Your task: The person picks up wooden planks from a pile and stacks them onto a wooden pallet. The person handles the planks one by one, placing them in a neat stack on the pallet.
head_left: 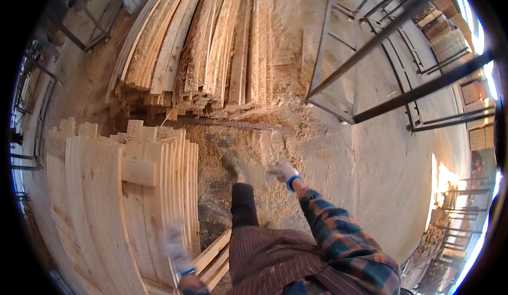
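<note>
My left hand [175, 246], in a pale glove with a blue band at the wrist, hangs at the right edge of the near stack of boards [95, 189]. Motion smears its fingers, and whether it touches the wood cannot be made out. My right hand [284, 171], gloved and blue-banded too, is stretched forward above the dusty floor, its fingers partly spread with nothing in them. A short wooden block [138, 172] lies on top of the near stack. Beside my left wrist, narrow timber strips [212, 255] lie low by my leg.
Ahead, a long pile of rough planks [211, 46] runs away from me, with sawdust [312, 125] around its end. Dark metal frames [370, 67] stand at the far right. More metal stands [79, 30] are at the far left. Stacked wood [450, 35] lines the right side.
</note>
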Motion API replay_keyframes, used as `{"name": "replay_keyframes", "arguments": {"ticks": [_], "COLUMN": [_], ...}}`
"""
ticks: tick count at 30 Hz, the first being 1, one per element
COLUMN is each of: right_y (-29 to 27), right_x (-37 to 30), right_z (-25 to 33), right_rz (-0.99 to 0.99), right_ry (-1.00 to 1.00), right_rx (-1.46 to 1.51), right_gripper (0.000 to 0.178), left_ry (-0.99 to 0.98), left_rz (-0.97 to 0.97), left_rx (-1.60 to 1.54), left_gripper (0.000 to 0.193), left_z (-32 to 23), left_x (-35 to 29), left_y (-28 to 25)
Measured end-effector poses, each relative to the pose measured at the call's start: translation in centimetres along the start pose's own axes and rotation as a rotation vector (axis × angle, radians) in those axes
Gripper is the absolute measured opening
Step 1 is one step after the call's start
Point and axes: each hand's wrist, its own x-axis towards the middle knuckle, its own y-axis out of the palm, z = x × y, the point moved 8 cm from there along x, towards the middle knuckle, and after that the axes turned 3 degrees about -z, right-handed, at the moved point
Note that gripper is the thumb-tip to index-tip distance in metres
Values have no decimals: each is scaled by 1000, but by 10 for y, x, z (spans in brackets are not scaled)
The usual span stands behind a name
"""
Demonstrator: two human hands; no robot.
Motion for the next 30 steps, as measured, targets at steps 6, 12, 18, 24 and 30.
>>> {"name": "replay_keyframes", "arguments": {"ticks": [6,12,18,24,30], "right_y": [-21,-32,-27,-20,-70], "right_x": [180,342,454,445,408], "right_z": [-34,-90,-24,-34,-15], "right_rz": [-221,-295,53,125,39], "right_ry": [-514,-10,-217,273,497], "right_rx": [-582,-109,323,-153,55], "right_gripper": [19,36,42,50,60], "left_ry": [-56,-246,-344,-507,-627], "left_rz": [331,229,103,-170,-136], "left_rx": [584,1191,1262,782,668], "left_gripper": [40,53,53,48,51], "left_z": [212,257,322,365,400], "left_x": [63,142,188,179,183], "left_y": [220,231,196,171,138]}}
